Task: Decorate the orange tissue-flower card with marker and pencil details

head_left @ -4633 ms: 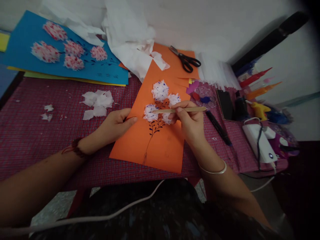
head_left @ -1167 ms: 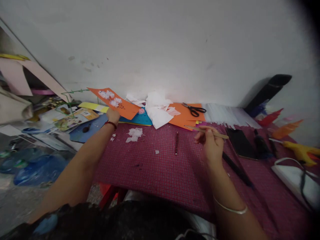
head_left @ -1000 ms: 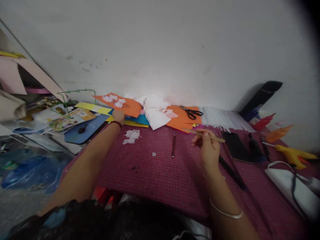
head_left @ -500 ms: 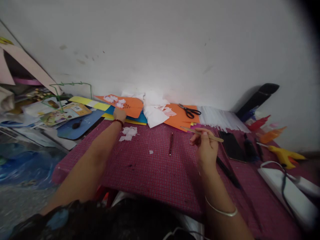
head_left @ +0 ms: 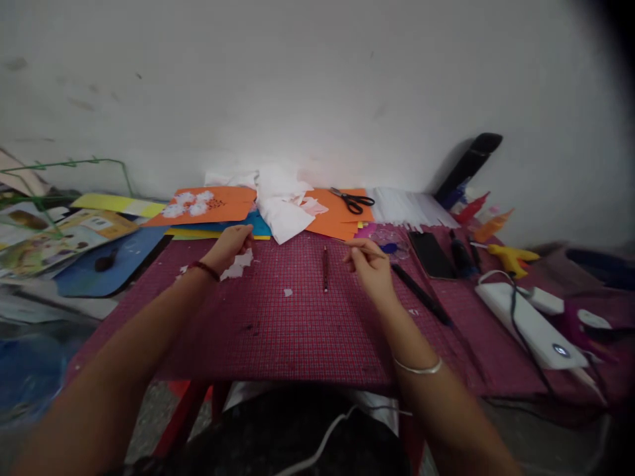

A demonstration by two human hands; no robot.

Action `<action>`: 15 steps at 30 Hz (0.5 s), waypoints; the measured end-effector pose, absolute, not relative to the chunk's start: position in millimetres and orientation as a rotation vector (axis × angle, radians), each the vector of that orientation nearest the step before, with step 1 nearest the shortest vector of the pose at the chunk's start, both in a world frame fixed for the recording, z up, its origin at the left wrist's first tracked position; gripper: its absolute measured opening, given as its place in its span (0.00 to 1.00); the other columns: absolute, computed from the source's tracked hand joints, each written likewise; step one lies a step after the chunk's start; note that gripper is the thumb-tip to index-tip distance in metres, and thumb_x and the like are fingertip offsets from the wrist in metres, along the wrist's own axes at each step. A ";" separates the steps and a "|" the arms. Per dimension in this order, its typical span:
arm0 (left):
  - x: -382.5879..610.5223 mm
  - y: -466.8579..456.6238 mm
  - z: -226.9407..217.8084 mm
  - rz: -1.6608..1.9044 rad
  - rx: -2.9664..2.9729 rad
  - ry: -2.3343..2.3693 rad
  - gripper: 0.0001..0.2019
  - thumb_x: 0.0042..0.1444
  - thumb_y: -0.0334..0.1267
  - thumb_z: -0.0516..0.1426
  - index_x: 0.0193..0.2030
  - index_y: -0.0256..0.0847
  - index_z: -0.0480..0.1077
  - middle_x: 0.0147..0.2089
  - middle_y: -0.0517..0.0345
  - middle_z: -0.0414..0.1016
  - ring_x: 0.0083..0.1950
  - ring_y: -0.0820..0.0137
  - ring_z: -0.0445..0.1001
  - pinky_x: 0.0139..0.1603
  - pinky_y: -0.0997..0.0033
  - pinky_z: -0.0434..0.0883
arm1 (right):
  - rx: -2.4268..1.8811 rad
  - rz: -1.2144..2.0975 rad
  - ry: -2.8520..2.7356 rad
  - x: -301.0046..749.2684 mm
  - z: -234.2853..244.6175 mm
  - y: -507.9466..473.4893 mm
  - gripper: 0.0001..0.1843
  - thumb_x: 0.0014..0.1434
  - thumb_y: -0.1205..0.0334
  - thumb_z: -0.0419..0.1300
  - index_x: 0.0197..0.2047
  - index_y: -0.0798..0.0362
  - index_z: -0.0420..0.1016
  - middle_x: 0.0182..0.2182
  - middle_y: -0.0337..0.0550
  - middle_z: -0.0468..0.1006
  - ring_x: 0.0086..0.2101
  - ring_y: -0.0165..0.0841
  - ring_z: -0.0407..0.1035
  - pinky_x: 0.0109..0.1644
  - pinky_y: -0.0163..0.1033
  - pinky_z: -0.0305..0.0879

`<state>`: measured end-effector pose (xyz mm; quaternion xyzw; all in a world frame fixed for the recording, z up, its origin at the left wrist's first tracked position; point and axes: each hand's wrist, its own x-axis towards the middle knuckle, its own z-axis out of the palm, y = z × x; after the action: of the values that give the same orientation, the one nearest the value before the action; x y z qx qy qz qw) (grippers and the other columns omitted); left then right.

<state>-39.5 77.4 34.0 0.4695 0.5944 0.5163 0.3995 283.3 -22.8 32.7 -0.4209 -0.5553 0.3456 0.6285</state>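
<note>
My left hand (head_left: 231, 246) hovers over small torn white paper pieces (head_left: 237, 264) at the left of the table, its fingers curled together; whether anything is in them is hidden. Behind it lies an orange card (head_left: 228, 204) bearing white paper blossoms (head_left: 188, 203) and dark branch-like marks. My right hand (head_left: 371, 266) is closed around a thin wooden stick (head_left: 373, 253), held nearly level above the table. Between the hands, a dark slim pencil-like stick (head_left: 325, 270) rests on the checked cloth, with one small white scrap (head_left: 288, 292) to its left.
Crumpled white paper (head_left: 280, 208) and black scissors (head_left: 353, 200) on orange sheets (head_left: 327, 228) lie along the wall. To the right are a phone (head_left: 431, 255), a yellow glue gun (head_left: 513, 258) and a white power bank (head_left: 533, 325). Books (head_left: 74, 241) and a blue board (head_left: 102, 271) crowd the left.
My left hand has let go of the orange card, which now lies flatter, and drawn back toward the torn paper. My right hand still holds the stick. The view has turned right.
</note>
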 end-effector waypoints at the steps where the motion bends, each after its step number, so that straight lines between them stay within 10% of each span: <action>1: -33.2 75.2 34.7 1.250 1.235 1.496 0.08 0.63 0.38 0.61 0.35 0.35 0.74 0.30 0.58 0.74 0.24 0.74 0.69 0.23 0.76 0.68 | -0.975 0.778 -1.330 282.3 29.7 -22.5 0.08 0.60 0.57 0.59 0.39 0.51 0.76 0.26 0.35 0.76 0.24 0.28 0.69 0.29 0.33 0.66; 5: -13.4 74.4 39.8 1.087 1.413 1.484 0.16 0.58 0.35 0.61 0.19 0.39 0.69 0.16 0.60 0.64 0.15 0.75 0.57 0.14 0.78 0.52 | -1.053 0.642 -1.688 279.3 22.1 -22.0 0.08 0.59 0.62 0.60 0.42 0.51 0.77 0.39 0.43 0.79 0.41 0.35 0.75 0.48 0.42 0.70; 15: 23.7 133.5 54.4 1.001 1.708 1.486 0.08 0.52 0.32 0.60 0.23 0.40 0.71 0.22 0.56 0.71 0.21 0.70 0.67 0.23 0.73 0.63 | -1.251 0.586 -1.896 278.3 13.3 -19.2 0.14 0.61 0.67 0.60 0.51 0.52 0.75 0.47 0.49 0.78 0.47 0.40 0.73 0.55 0.48 0.67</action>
<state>23.7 133.5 54.4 0.6521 0.5672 0.3821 0.3271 278.3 -19.2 13.3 -0.4915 -0.7451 0.2302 0.3876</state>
